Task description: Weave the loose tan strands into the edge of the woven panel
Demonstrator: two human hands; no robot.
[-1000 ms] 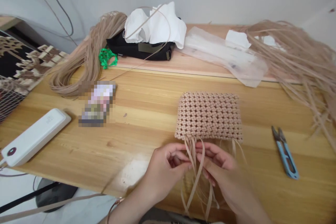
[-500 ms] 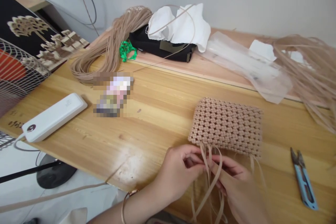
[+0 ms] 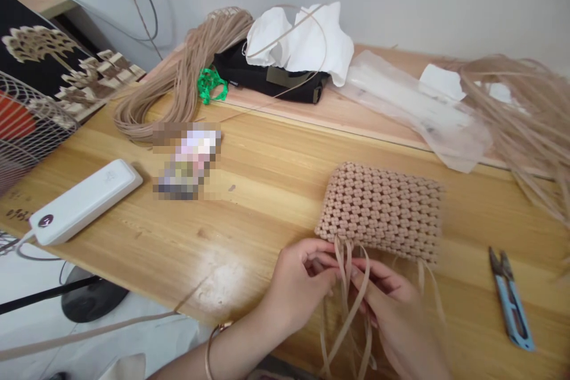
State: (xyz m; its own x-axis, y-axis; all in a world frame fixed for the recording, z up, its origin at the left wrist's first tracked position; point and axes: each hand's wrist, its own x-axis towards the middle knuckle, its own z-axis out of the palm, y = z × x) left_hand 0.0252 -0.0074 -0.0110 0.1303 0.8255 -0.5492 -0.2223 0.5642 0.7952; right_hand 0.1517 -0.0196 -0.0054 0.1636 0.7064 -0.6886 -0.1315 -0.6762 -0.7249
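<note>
A tan woven piece (image 3: 383, 211), knotted in a tight pattern with small gaps, lies on the table in front of me. Several flat tan cords (image 3: 351, 314) hang from its near edge. My left hand (image 3: 300, 285) pinches these cords close under that edge, thumb against fingers. From the other side my right hand (image 3: 392, 303) is closed on the same cords, its fingertips almost meeting the left ones. The fingertips are partly hidden behind the strands. Two looser cord ends (image 3: 430, 279) stick out at the piece's near right corner.
Blue-handled thread snips (image 3: 512, 303) lie at the right. A white power bank (image 3: 86, 202) and a blurred-out phone (image 3: 189, 160) lie to the left. Along the back are a cord bundle (image 3: 178, 83), a black pouch (image 3: 276, 80), a plastic bag (image 3: 414, 107) and more loose cords (image 3: 525, 113).
The view has shifted slightly, so everything sits a little further left. Both hands keep their pinch on the cords, with hardly any movement relative to the woven piece.
</note>
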